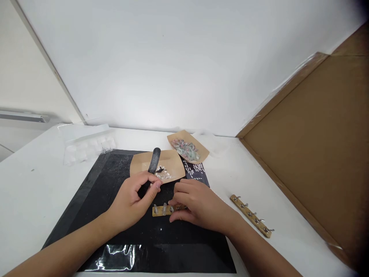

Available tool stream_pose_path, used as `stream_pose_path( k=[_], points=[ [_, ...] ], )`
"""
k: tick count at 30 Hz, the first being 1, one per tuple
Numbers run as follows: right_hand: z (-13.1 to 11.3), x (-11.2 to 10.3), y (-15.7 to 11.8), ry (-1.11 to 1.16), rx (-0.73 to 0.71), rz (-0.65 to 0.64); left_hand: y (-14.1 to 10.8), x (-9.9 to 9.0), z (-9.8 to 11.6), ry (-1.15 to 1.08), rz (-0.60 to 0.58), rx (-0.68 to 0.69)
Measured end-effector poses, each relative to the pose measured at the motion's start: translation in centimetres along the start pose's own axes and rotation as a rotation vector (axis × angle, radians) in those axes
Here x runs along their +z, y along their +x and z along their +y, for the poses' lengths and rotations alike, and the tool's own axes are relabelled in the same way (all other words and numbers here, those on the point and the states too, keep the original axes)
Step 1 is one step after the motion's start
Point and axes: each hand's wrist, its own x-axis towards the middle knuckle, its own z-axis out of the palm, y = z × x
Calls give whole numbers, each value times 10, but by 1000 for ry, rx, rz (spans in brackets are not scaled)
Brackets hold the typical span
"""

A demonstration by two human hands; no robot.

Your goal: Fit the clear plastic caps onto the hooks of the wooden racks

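As far as I can judge, the work is partway: the near strip (160,211) bears at least two upright clear pieces (164,209), its right end lying behind my right grip (196,200), while the outlying strip (250,216) appears to carry none.

Table (239,169), white: one.
Mat (95,200), black, laid on the table: one.
Grips, two. Left grip (127,200): closed on the file. Right grip: curled about the near strip, thumb at its near edge; whether it pinches anything I cannot tell.
Plastic box (80,148), clear, back left: one.
Trays, brown card, two: far tray (203,152), of mixed coloured pieces (187,151), too many to count; near tray (173,157), of pale scraps (165,175), likewise uncounted.
Strips, wooden, two: one on the mat before me, one on the table at right.
File (155,157), black: one, raised at a slant.
Metal fittings (261,220), outlying strip: five.
Clear pieces, near strip: two plain; others uncertain.
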Motion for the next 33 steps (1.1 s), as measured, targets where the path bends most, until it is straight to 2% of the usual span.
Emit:
stream_pose_path(
  k=[23,33],
  points=[
    [-3,-13,0,188,10,16,-2,-1,-1,-4,-19,-16],
    [1,-6,2,280,54,17,-2,-2,2,-3,-6,-5]
  ],
)
